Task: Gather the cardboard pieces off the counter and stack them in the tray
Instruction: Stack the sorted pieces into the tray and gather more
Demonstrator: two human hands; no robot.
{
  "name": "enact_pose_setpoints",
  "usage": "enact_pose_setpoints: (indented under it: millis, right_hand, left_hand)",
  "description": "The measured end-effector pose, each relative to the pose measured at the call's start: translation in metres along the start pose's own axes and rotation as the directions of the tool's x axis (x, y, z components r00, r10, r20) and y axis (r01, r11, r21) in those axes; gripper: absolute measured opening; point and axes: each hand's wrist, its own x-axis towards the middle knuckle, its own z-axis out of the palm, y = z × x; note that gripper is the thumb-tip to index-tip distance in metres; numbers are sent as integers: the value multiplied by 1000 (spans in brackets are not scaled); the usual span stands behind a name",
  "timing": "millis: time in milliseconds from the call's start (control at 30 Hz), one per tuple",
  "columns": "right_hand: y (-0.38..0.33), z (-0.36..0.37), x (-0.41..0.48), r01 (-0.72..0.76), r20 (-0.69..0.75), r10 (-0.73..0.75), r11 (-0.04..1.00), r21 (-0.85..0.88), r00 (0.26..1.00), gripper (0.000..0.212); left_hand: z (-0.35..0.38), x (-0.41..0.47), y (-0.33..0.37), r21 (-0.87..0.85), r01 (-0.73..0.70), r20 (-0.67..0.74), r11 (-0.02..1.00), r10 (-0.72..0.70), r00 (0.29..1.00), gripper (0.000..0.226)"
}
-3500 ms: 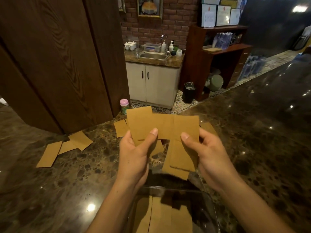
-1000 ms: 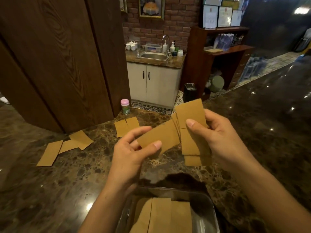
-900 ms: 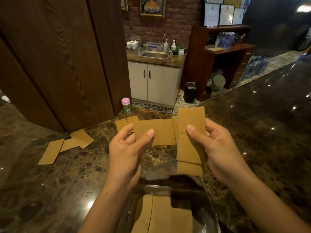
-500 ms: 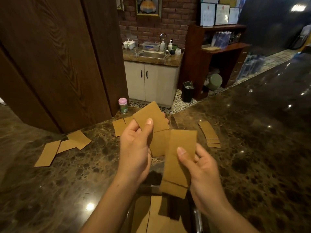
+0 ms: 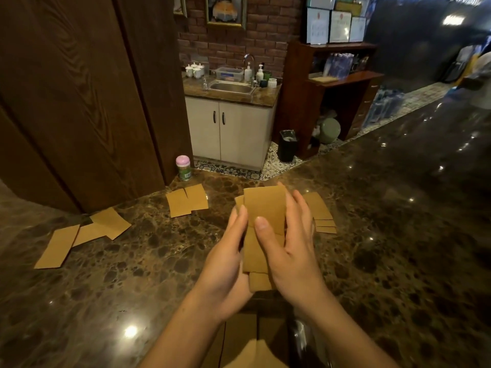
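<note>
Head view shows the left hand (image 5: pixel 225 264) and right hand (image 5: pixel 289 248) together clasping a cardboard stack (image 5: pixel 263 221) above the tray (image 5: pixel 300 338); loose cardboard pieces (image 5: pixel 187 200) lie on the counter (image 5: pixel 132 274).

Your two forearms showing bare, entering from bottom edge of frame, converging toward centre. No sleeve edge showing on either arm within frame. Left hand (image 5: pixel 225 264) showing bare: short trimmed nail catching light on thumb. Right hand (image 5: pixel 289 251) showing bare too: rounded short thumbnail facing camera near centre of frame. Both wrists appearing plain in lower middle. Lighting staying dim and warm, so finer detail not resolving.
</note>
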Motion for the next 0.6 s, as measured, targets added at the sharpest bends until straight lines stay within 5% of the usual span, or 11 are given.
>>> enact_pose_setpoints:
  millis: [133,267,367,433,500,600]
  right_hand:
    - [0,-7,-8,69,67,-73,996,50,995,59]
    - [8,-27,-21,168,543,-137,986,-8,828,61]
    - [16,-30,-38,146,516,-124,989,-2,848,51]
    - [19,-30,-46,54,506,-41,998,-11,862,53]
    - [24,-29,-54,-38,610,53,999,-38,790,50]
    - [31,-29,-67,-69,666,78,997,-40,742,40]
  left_hand:
    - [-9,0,-8,-71,27,26,997,-25,999,38]
    - [-24,-7,-18,-72,136,-35,988,-139,990,43]
    - [-41,-13,-36,24,122,-94,992,-120,988,47]
    - [-53,-14,-53,269,55,-198,962,-1,980,58]
    - [-67,-18,-65,427,52,-226,903,51,973,63]
    - [-73,-36,-70,403,84,-163,911,-19,987,53]
